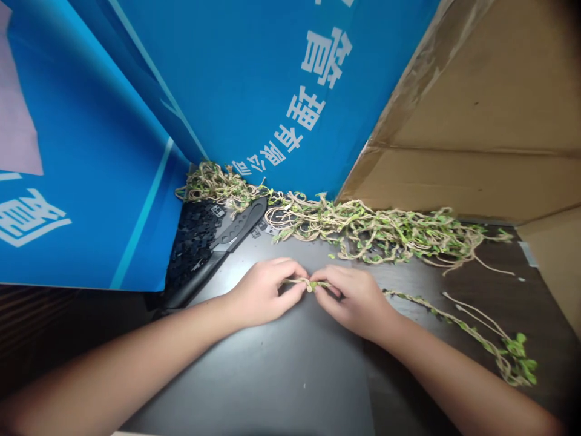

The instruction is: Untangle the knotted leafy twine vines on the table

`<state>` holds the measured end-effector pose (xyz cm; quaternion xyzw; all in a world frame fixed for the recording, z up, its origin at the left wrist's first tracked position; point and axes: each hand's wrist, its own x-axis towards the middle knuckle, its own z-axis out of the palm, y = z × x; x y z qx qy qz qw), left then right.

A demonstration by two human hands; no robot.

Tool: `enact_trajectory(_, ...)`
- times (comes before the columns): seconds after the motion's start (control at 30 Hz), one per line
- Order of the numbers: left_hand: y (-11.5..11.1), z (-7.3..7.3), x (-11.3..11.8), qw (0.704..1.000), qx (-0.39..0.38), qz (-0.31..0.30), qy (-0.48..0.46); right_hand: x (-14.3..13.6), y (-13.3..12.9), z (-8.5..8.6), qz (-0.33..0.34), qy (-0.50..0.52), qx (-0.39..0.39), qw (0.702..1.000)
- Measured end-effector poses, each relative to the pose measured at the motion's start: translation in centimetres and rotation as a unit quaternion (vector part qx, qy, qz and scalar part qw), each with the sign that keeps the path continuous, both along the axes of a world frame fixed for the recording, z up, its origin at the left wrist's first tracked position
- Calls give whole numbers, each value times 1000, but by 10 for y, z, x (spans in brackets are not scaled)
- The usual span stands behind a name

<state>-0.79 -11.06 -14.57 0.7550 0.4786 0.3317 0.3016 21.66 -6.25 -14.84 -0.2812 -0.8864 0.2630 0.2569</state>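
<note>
Between my two hands runs a leafy twine [310,286], with a loop or knot in the short stretch that shows. My left hand [267,290] pinches it from the left, thumb and fingertips together. From the other side, my right hand [351,295] pinches the same twine close to the knot. Past my right wrist, a braided length with green leaves [458,324] lies on the table and ends in a leafy bunch and two loose cord ends. Whether it joins the piece in my fingers is hidden by my hand.
A long heap of leafy twine [390,233] lies behind my hands, with a smaller heap [218,184] at the back left. A black-handled tool [247,221] rests by small dark pieces [190,242]. Blue printed panels [254,79] and a cardboard wall [472,121] enclose the grey tabletop [281,375].
</note>
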Motion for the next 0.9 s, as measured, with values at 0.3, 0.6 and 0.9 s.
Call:
enact_trajectory(0.3,-4,0,-2,999,27,-14,35,1,0,-5,-15,-8,25,1000)
enact_trajectory(0.6,-3,7,-3,995,64,-32,73,3,-4,-10,-21,3,46,999)
enact_trajectory(0.9,-3,3,-5,994,49,-7,93,0,-2,-3,20,-41,114,992)
